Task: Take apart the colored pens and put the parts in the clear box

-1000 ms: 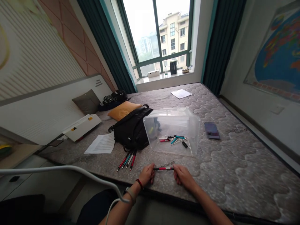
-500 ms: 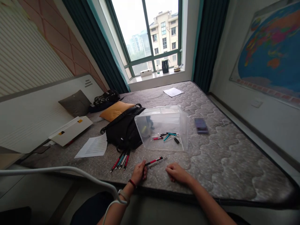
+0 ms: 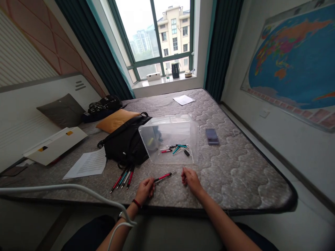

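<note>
My left hand (image 3: 145,189) is closed on the end of a red and black pen (image 3: 162,177), which points up and right over the mattress. To the right of the pen tip my right hand (image 3: 190,179) rests on the mattress with its fingers curled, and I see nothing in it. Just beyond stands a clear plastic box (image 3: 170,134) on its side, several pens (image 3: 175,149) lying inside. Left of my left hand, a row of several red, teal and black pens (image 3: 123,179) lies on the mattress.
A black bag (image 3: 125,142) sits left of the box, with an orange cushion (image 3: 115,120) behind it. Printed sheets (image 3: 87,164) and a white case (image 3: 53,144) lie at the left. A dark flat object (image 3: 211,136) is right of the box. White paper (image 3: 183,99) lies near the window.
My right hand has let go of the pen, which both hands held level before. The left hand alone holds it now, tilted up to the right. The camera has swung left.
</note>
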`<action>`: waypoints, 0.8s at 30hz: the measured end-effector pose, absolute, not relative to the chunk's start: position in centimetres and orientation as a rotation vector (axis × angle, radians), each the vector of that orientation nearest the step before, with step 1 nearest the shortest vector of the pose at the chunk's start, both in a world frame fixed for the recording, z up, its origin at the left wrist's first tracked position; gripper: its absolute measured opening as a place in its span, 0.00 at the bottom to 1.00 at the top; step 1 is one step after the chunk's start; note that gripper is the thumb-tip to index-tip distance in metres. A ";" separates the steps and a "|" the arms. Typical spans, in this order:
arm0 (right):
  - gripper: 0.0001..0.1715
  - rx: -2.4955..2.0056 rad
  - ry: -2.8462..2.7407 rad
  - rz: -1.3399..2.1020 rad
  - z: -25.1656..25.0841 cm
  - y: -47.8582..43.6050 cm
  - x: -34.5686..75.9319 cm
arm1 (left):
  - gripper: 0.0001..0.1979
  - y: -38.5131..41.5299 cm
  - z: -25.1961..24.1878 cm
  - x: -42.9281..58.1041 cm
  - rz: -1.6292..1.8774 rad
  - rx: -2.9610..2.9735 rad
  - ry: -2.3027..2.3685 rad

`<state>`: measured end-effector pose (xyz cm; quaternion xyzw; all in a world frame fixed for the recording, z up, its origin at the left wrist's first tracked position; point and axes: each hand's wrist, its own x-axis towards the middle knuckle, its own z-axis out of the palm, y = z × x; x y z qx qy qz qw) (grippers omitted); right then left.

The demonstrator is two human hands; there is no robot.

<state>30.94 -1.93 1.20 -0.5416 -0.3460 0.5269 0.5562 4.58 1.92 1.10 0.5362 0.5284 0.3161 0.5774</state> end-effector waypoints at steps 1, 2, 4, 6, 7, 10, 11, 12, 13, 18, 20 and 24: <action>0.33 -1.295 -0.861 1.258 1.0 -2.0 30.6 | 0.26 1.9 1.2 4.6 0.740 1.275 1.231; 0.33 -1.311 -0.904 1.265 0.8 -2.1 30.4 | 0.26 1.8 1.2 4.5 0.738 1.298 1.225; 0.32 -1.342 -0.989 1.265 0.7 -2.3 30.1 | 0.25 1.8 1.4 4.5 0.727 1.332 1.214; 0.31 -1.362 -1.059 1.261 0.8 -2.4 30.0 | 0.23 1.8 1.5 4.6 0.716 1.337 1.208; 0.30 -1.367 -1.079 1.268 0.8 -2.4 30.1 | 0.23 1.7 1.5 4.6 0.716 1.331 1.210; 0.29 -1.369 -1.080 1.321 1.1 -2.3 30.2 | 0.23 1.7 1.4 4.7 0.732 1.319 1.242; 0.29 -1.370 -1.074 1.336 1.2 -2.3 30.2 | 0.23 1.7 1.3 4.8 0.736 1.323 1.256; 0.28 -1.372 -1.075 1.348 1.2 -2.2 30.3 | 0.23 1.7 1.3 4.8 0.735 1.332 1.267; 0.29 -1.379 -1.088 1.357 1.2 -2.2 30.3 | 0.23 1.7 1.2 4.7 0.732 1.341 1.273; 0.26 -1.369 -1.336 1.391 1.3 -2.5 30.2 | 0.23 1.7 1.0 4.6 0.710 1.360 1.281; 0.24 -1.321 -1.406 1.430 1.4 -2.7 30.0 | 0.23 1.7 1.0 4.6 0.719 1.359 1.290; 0.25 -1.315 -1.379 1.440 1.4 -2.8 29.6 | 0.22 1.5 1.3 4.6 0.748 1.312 1.284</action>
